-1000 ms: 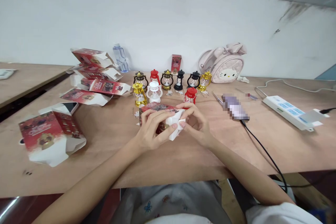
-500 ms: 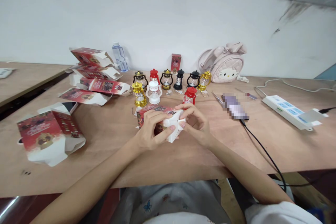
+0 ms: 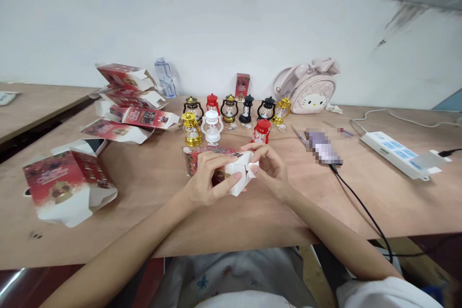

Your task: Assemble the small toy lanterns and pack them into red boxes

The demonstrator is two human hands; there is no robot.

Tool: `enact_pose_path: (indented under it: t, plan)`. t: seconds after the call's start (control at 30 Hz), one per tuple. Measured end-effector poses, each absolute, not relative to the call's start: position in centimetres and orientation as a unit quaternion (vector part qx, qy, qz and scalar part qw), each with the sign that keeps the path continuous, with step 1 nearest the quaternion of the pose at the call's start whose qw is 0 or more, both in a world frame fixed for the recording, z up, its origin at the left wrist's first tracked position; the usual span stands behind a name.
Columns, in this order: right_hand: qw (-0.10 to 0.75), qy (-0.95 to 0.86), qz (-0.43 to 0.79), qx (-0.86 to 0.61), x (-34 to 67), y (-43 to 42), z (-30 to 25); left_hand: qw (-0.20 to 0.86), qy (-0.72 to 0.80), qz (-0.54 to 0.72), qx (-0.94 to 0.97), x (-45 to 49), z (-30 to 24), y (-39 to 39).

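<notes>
A red and white printed cardboard box (image 3: 221, 176) lies on its side in front of me, its white flap end turned to the right. My left hand (image 3: 211, 177) is wrapped over the box, thumb pressing near the flap end. At that end my right hand (image 3: 270, 169) pinches a white flap between thumb and finger. Just behind the box stand small lanterns: a gold one (image 3: 191, 130), a white one (image 3: 212, 127) and a red one (image 3: 261, 132). Several more lanterns in black, red, bronze and gold form a row behind them.
Open printed boxes (image 3: 133, 118) are piled at the left, with a larger open box (image 3: 68, 187) nearer. A water bottle (image 3: 165, 77), a small upright box (image 3: 242, 85) and a pink bag (image 3: 313, 91) stand by the wall. To the right lie a phone (image 3: 324, 146) and a power strip (image 3: 393, 153).
My right hand has drawn the white flap slightly outward to the right, and a gap shows at the box end. The left hand keeps its grip.
</notes>
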State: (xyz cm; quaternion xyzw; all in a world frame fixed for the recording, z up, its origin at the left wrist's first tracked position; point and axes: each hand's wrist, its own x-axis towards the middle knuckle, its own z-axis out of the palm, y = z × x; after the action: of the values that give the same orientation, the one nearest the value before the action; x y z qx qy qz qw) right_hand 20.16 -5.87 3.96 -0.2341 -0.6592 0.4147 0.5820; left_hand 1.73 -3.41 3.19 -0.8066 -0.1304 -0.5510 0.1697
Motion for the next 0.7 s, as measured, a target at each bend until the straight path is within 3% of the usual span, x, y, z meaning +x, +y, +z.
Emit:
enact_pose_path:
  t: [0.37,0.6,0.7]
  plan:
    - [0.562,-0.672,0.411,-0.250,20.04,-5.98,4.10,0.149,-0.136,-0.553,-0.808,1.59,2.89,-3.32]
    - [0.552,-0.643,0.468,-0.251,20.05,-5.48,3.99,0.108,-0.142,-0.565,-0.806,1.60,2.79,-3.47]
    - [0.507,-0.628,0.533,-0.252,20.03,-5.06,4.07,0.115,-0.118,-0.573,-0.803,1.47,2.57,-3.66]
